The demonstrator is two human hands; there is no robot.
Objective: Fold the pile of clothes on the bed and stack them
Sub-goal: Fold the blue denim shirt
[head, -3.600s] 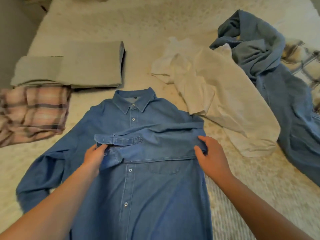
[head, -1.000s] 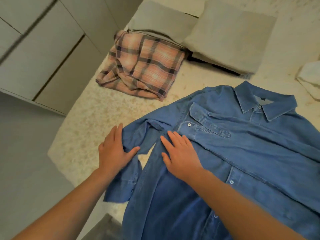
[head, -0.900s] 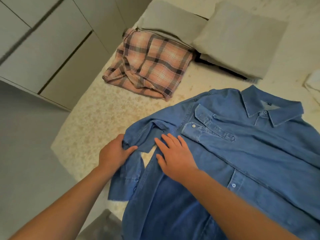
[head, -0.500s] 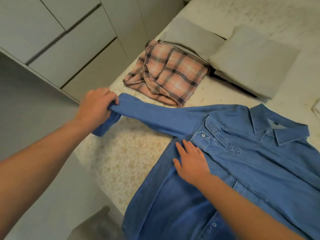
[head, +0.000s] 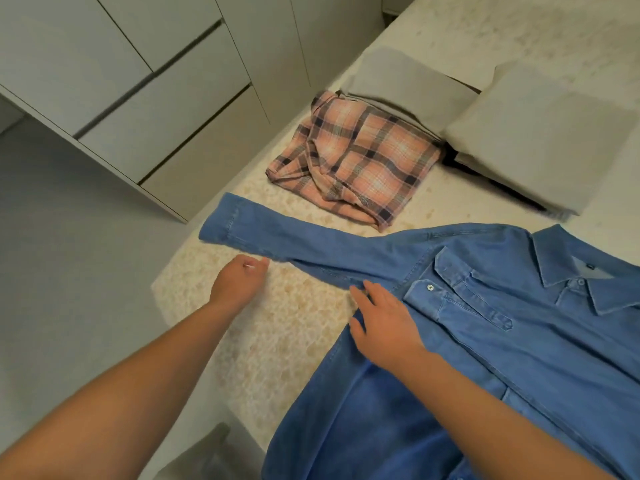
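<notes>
Head view: one denim shirt (head: 485, 323), one plaid shirt (head: 353, 168), two grey folded items (head: 533, 143).

Your right hand (head: 384, 323) presses flat, fingers straight, on the denim shirt spread on the bed (head: 277, 341); your left hand (head: 239, 282), loosely curled and holding nothing, hovers beside its outstretched sleeve (head: 277, 237). Drawers (head: 156, 109) stand beside the bed.

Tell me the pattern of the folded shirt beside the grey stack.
Pink plaid shirt, checked with dark and pale lines; the head view shows it.
</notes>
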